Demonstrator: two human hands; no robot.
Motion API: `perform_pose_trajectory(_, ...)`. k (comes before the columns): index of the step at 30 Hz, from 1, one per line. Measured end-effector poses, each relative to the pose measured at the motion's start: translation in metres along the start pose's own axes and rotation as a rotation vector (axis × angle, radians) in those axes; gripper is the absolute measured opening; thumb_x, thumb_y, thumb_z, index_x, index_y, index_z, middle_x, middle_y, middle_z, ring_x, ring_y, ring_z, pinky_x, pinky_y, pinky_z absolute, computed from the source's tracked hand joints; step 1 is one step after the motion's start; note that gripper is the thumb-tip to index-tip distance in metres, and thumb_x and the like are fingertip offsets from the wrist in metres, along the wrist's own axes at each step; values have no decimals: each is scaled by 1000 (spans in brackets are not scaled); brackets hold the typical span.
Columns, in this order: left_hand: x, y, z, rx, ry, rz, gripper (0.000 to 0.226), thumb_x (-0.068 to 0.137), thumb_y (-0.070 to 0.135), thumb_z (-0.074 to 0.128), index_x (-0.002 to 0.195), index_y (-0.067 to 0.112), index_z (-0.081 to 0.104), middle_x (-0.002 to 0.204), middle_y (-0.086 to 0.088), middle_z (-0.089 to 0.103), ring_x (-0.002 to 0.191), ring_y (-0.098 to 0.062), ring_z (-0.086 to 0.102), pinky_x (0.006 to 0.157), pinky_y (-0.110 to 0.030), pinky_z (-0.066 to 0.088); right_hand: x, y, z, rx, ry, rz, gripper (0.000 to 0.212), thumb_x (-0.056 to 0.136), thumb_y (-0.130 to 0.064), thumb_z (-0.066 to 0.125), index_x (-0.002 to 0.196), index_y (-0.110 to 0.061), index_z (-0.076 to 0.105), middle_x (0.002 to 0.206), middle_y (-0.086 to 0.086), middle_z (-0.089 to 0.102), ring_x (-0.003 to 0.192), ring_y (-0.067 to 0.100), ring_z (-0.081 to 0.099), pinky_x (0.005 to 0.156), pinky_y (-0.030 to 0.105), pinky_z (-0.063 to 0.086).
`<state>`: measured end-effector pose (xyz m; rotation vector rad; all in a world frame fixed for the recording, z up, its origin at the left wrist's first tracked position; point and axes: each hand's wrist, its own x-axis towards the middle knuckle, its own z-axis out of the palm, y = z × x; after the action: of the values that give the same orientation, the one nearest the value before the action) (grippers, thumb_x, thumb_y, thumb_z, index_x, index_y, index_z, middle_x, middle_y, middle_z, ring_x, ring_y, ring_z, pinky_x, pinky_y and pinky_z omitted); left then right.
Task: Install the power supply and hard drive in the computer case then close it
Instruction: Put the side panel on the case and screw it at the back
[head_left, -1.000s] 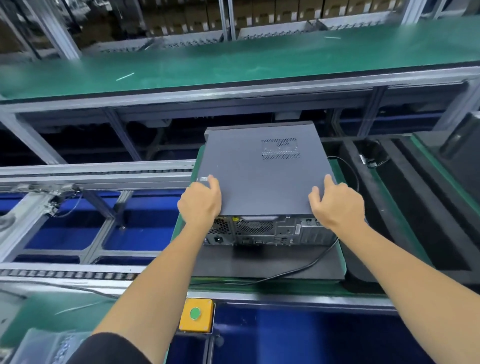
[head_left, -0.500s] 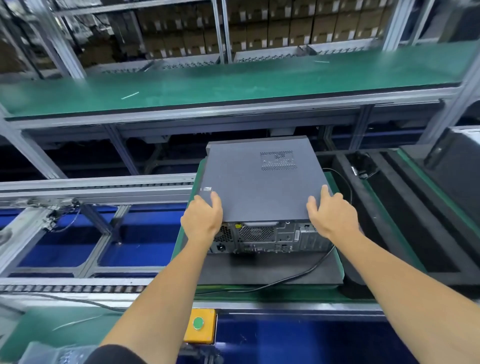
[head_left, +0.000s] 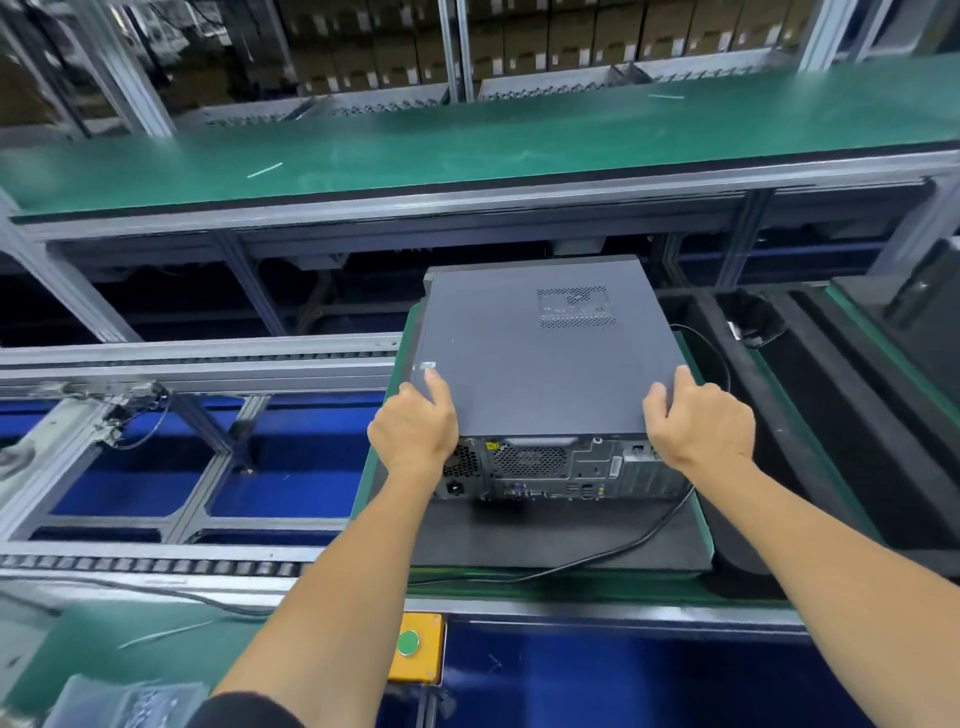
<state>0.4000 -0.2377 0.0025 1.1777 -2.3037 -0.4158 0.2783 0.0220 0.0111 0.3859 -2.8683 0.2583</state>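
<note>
A dark grey computer case (head_left: 566, 475) lies flat on a black mat (head_left: 519, 540), its rear ports facing me. The grey cover panel (head_left: 540, 358) with a vent grille lies on top of it. My left hand (head_left: 415, 431) grips the panel's near left corner, thumb on top. My right hand (head_left: 698, 423) grips the near right corner, fingers curled over the edge. The power supply and hard drive are hidden inside.
A black cable (head_left: 639, 545) runs from the case's right side across the mat. A yellow box with a green button (head_left: 413, 647) sits at the near rail. Conveyor rails (head_left: 197, 364) lie left, black foam trays (head_left: 810, 415) right, a green shelf (head_left: 467, 140) behind.
The cover panel has slid away from me over the case, showing more of the rear ports. Both hands stayed on its near corners. The view tilted slightly.
</note>
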Motion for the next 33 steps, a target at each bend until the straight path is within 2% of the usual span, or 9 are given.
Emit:
perform_pose_trajectory(3, -2, -4, -5, -44, -3, 21, 67, 93, 54, 17, 73, 6, 59, 71, -10, 60, 64, -28, 49, 60, -34, 34, -4, 2, -3, 54, 12, -6, 47, 100, -36, 33, 117, 3, 53, 77, 18, 60, 65, 31, 48, 58, 35, 34)
perform_pose_trajectory(6, 2, -8, -6, -70, -7, 42, 61, 94, 50, 21, 75, 6, 59, 73, -11, 62, 66, -28, 52, 61, -35, 37, -2, 7, -5, 106, 34, -52, 31, 99, -30, 35, 92, -3, 50, 63, 11, 51, 64, 35, 55, 58, 36, 33)
perform_pose_trajectory(8, 4, -9, -4, -75, 12, 40, 59, 95, 47, 22, 76, 5, 60, 72, -11, 62, 66, -29, 53, 62, -36, 38, 1, 10, -4, 114, 55, -72, 29, 98, -28, 33, 82, -6, 43, 57, 11, 48, 58, 35, 50, 56, 36, 30)
perform_pose_trajectory(13, 7, -7, 3, -66, 44, -3, 60, 96, 43, 20, 65, 7, 57, 65, -12, 61, 63, -31, 53, 58, -35, 38, 2, 8, 6, 127, 182, -69, 38, 93, -32, 24, 76, -5, 45, 50, 9, 37, 48, 30, 38, 50, 32, 21)
perform_pose_trajectory(17, 6, -5, -5, -54, -9, -1, 59, 98, 42, 22, 63, 8, 55, 65, -10, 60, 64, -31, 53, 59, -36, 40, -1, 5, 1, 108, 102, -76, 37, 101, -30, 31, 76, -6, 41, 53, 9, 42, 53, 35, 49, 54, 35, 30)
perform_pose_trajectory(20, 4, -3, -13, 11, -72, 34, 53, 98, 34, 26, 70, 5, 60, 71, -12, 63, 69, -31, 56, 63, -37, 44, 2, 8, -7, 116, 42, -60, 36, 101, -30, 35, 74, -6, 42, 57, 10, 48, 57, 33, 45, 57, 36, 32)
perform_pose_trajectory(25, -9, 20, -27, 249, -71, 348, 24, 91, 18, 38, 86, 7, 59, 94, -8, 59, 91, -28, 51, 76, -37, 38, 1, 20, -26, 193, -61, 0, 30, 99, -24, 35, 85, -5, 55, 78, 14, 60, 69, 34, 50, 63, 36, 35)
perform_pose_trajectory(29, -25, 61, -21, 110, -127, 572, 21, 88, 16, 44, 96, 8, 62, 99, -7, 62, 95, -27, 52, 77, -35, 37, -3, 44, -36, 232, -111, 109, 25, 96, -17, 41, 99, -3, 61, 96, 19, 66, 77, 33, 51, 67, 36, 38)
perform_pose_trajectory(33, -47, 123, -6, 20, -234, 707, 21, 89, 16, 42, 91, 8, 61, 96, -5, 62, 90, -27, 54, 77, -36, 41, 3, 89, -53, 267, -175, 165, 25, 96, -13, 45, 104, -2, 65, 107, 21, 67, 87, 35, 58, 73, 37, 44)
